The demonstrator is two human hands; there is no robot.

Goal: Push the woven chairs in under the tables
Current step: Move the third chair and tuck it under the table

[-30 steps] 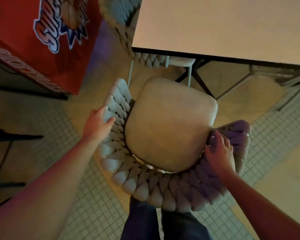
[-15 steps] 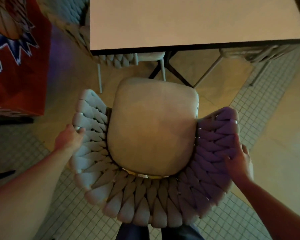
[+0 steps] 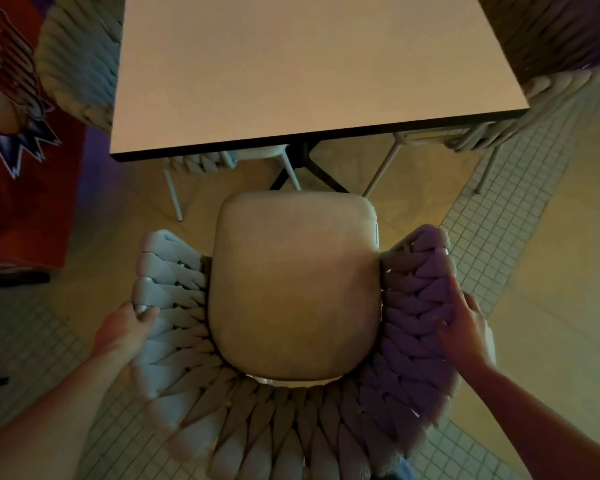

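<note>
A woven chair (image 3: 293, 285) with a beige cushioned seat and a thick braided wrap-around back stands right below me, facing a pale square table (image 3: 291, 67). The seat's front edge is a short gap from the table's near edge, outside it. My left hand (image 3: 125, 329) grips the braided rim on the chair's left side. My right hand (image 3: 465, 332) holds the rim on the right side, fingers over the weave. The chair is squared up with the table's near edge.
Two more woven chairs sit at the table: one at the left (image 3: 80, 57), one at the right (image 3: 561, 43). The black table base (image 3: 307, 168) and pale chair legs show underneath. A red printed cabinet (image 3: 18, 140) stands at the left. The floor is tiled.
The chair has turned from a skewed angle to face the table squarely. Both hands slid along the braided rim with it, and the table now fills more of the view.
</note>
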